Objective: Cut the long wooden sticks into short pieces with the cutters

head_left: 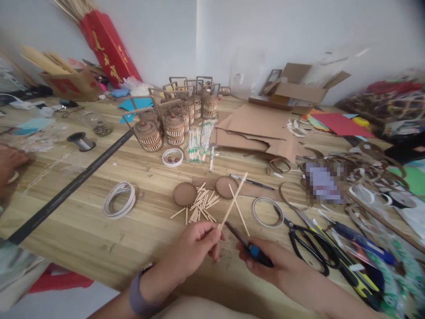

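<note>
My left hand [202, 241] is closed, pinching the lower end of a thin wooden stick [234, 201], which slants up to the right. Wrapped in my right hand [268, 259] is a knife [245, 240] with a narrow dark blade and a black-and-blue handle; its tip is close to the stick's lower end. A second stick [239, 210] lies on the table behind it. Just beyond my left hand is a loose pile of short cut sticks [202, 206], between two round brown cardboard pieces [184, 195] [226, 187] with dark edging.
Tape rolls [119, 200] and black scissors [310, 246] flank the work area. Behind stand several small woven lidded baskets [175, 128], wrapped chopsticks [195, 146] and cardboard sheets [255, 124]. Tools and brown strips crowd the right side. Another person's hand [11, 166] is at far left.
</note>
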A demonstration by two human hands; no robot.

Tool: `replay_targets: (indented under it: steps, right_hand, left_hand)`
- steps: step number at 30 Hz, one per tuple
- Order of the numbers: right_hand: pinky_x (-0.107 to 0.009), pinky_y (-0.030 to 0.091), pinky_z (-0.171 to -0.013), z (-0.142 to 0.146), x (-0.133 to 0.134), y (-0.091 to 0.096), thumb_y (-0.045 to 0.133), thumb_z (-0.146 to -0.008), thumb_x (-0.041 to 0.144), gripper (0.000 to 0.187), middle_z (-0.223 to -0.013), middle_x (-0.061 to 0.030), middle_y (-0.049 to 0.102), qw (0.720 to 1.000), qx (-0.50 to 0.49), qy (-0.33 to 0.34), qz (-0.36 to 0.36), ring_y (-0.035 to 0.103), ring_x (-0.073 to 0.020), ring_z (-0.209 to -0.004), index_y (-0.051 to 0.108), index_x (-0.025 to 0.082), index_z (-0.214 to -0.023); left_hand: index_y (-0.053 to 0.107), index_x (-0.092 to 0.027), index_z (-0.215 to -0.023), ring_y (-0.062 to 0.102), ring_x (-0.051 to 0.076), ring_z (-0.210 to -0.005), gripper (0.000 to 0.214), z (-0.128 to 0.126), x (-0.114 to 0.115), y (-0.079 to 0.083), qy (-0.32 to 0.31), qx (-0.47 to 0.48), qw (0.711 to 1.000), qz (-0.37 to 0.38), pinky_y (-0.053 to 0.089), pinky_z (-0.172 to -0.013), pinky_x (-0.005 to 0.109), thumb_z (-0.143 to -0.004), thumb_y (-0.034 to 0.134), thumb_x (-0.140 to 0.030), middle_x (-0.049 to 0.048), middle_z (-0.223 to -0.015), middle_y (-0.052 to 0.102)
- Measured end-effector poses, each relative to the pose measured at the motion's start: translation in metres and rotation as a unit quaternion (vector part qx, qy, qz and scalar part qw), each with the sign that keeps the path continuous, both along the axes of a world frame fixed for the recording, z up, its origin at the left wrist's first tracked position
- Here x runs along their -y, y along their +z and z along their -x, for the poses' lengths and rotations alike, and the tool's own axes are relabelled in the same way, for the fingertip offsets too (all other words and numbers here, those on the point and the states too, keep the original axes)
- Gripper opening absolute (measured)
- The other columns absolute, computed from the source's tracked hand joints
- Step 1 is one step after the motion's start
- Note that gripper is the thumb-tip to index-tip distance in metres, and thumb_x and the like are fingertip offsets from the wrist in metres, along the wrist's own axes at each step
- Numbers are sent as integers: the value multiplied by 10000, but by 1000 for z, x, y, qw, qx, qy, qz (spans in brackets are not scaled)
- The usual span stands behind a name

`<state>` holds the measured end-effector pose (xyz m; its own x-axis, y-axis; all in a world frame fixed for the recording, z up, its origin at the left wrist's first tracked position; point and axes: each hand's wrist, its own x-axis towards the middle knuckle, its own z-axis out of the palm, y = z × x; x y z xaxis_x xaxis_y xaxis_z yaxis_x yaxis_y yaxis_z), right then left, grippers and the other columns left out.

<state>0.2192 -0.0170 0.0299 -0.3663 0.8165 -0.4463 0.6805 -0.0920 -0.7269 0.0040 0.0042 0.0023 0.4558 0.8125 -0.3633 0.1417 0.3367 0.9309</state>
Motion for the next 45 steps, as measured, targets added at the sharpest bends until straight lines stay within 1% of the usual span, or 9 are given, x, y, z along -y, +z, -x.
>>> replay_targets:
  steps: [3,7,12,17,22,29,33,39,45]
  right_hand:
    - [-374,507,-729,-8,2,-6,442,-911,366,212,-872,-100,676,983,76,-51,-159,639,-256,-806,583,208,-905]
    - [-404,484,-928,4,-5,-15,447,-936,261,192,-1327,-163,559,931,56,-20,-361,565,-281,-1191,551,230,-1094]
    - [-367,510,-668,26,-16,-36,434,-942,249,123,-912,-110,653,922,140,9,-360,650,-268,-812,545,195,-944]
    - [-316,430,-582,29,-13,-46,438,-943,280,156,-785,-60,609,912,181,-24,-368,616,-237,-677,492,217,-810]
    - [-288,367,-554,28,-10,-43,465,-933,331,191,-740,-42,604,902,196,-42,-383,605,-224,-648,477,231,-770]
    - [-288,308,-542,43,-9,-49,502,-916,340,183,-756,-64,632,882,272,-70,-379,605,-221,-606,521,211,-787]
    - [-290,340,-571,36,-16,-45,458,-918,300,174,-776,-68,628,896,232,-70,-372,594,-214,-634,514,212,-778]
    - [-265,396,-582,9,-18,-6,440,-913,310,187,-678,-15,606,967,56,-28,-246,560,-177,-616,511,223,-762]
    - [-328,472,-764,23,-12,2,465,-822,125,286,-1006,-91,715,986,2,31,-166,661,-233,-892,551,190,-1087]
  left_hand:
    - [616,-159,-879,495,140,-583,387,6,-5,0,-5,-81,996,-37,377,-627,249,-918,432,-497,-30,-589,548]
    - [621,-175,-799,544,149,-621,329,3,-5,5,-64,-163,977,-121,389,-637,247,-955,405,-367,-15,-619,574]
    - [668,-178,-957,645,227,-866,251,0,-1,-3,-62,-261,925,-269,471,-792,328,-951,420,-211,75,-911,714]
    - [581,-154,-1234,522,300,-1211,322,1,0,-12,19,-376,799,-469,426,-1006,488,-929,480,-149,156,-1298,602]
    - [674,-189,-956,656,241,-854,246,-5,3,-3,-141,-439,798,-387,505,-786,367,-943,435,-136,96,-896,722]
    - [678,-143,-896,678,277,-757,371,-20,2,0,-153,-493,783,-347,464,-758,401,-951,311,-136,158,-833,725]
    - [665,-147,-855,666,266,-755,353,-13,-4,1,-113,-461,817,-328,441,-764,389,-947,324,-165,155,-805,716]
    - [552,-186,-788,602,174,-555,413,6,-16,-1,-25,-108,993,-40,464,-598,292,-916,392,-544,21,-605,625]
    - [606,-161,-815,681,217,-735,497,-9,-12,-6,-75,23,996,32,517,-762,370,-791,557,-655,58,-780,688]
